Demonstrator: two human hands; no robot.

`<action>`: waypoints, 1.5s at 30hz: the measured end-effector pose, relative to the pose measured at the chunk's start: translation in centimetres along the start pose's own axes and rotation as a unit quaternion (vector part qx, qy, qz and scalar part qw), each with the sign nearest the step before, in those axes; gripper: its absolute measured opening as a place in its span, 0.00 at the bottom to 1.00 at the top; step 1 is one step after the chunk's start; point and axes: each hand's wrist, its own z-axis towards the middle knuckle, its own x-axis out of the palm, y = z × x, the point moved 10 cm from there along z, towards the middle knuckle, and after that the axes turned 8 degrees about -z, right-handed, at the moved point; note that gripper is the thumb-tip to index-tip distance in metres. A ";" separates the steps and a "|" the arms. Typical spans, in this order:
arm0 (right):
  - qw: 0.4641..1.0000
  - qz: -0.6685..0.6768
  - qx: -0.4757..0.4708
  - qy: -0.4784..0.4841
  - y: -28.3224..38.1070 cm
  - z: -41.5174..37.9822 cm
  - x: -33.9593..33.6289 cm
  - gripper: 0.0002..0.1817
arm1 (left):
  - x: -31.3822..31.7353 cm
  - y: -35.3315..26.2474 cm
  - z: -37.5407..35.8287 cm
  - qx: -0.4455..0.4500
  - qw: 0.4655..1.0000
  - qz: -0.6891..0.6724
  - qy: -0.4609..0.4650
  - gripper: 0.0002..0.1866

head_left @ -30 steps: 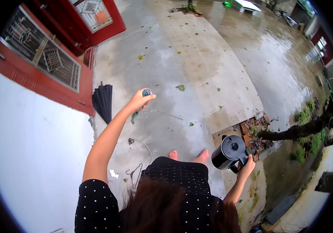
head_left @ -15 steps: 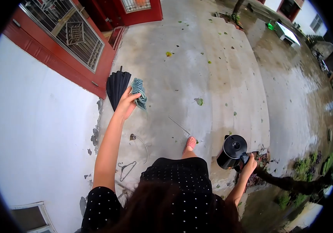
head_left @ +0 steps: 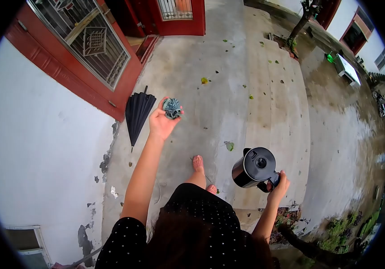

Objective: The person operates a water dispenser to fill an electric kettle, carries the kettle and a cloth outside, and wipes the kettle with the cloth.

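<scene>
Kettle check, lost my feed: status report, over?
Right hand grips black kettle by its handle. Left hand clutches bunched striped cloth. Folded umbrella leans against the wall.

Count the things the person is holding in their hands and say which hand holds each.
2. The left hand grips a bunched striped cloth; the right hand carries a black kettle by its handle. Nothing else looks held.

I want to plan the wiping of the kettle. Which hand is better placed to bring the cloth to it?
Probably the left. The left hand already has the bunched striped cloth in its grip, raised and free to move, while the right hand is closed on the handle of the black kettle, steadying it.
</scene>
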 end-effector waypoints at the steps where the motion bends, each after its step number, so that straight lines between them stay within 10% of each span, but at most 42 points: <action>1: 1.000 -0.013 0.005 -0.027 0.1 0.8 0.4 0.18 | 0.9 -0.3 1.0 -0.003 1.000 -0.014 -0.009 0.12; 14: 0.987 -0.119 0.005 -0.112 3.1 15.5 14.1 0.15 | -5.3 -10.0 20.4 0.034 0.967 0.216 -0.134 0.14; 22: 0.980 -0.184 0.000 -0.079 6.9 25.8 25.8 0.18 | -8.8 -14.5 27.3 -0.012 0.819 0.568 -0.081 0.10; 26: 0.973 -0.229 -0.001 -0.006 6.7 33.5 34.1 0.20 | -10.8 -19.7 33.7 -0.050 0.973 0.180 -0.133 0.10; 27: 0.972 -0.237 -0.006 0.007 6.2 35.9 36.2 0.21 | -14.2 -21.2 35.8 -0.014 0.896 0.432 -0.107 0.08; 29: 0.967 -0.252 -0.018 0.040 5.8 41.4 40.7 0.21 | -18.8 -21.8 38.7 0.051 0.556 0.828 -0.052 0.06; 31: 0.954 -0.276 -0.058 0.105 7.6 45.6 47.2 0.23 | -17.8 -23.2 39.3 0.039 0.452 0.885 -0.103 0.08; 33: 0.953 -0.272 -0.069 0.110 8.9 49.1 52.2 0.24 | -21.9 -24.3 40.7 0.012 0.674 0.718 -0.177 0.10; 35: 0.955 -0.270 -0.064 0.105 10.9 51.8 57.9 0.23 | -25.4 -24.3 40.2 0.009 0.784 0.549 -0.289 0.13; 45: 0.973 -0.142 0.006 0.180 14.0 60.9 90.9 0.16 | -28.2 -29.9 47.3 0.072 0.827 0.215 -0.514 0.14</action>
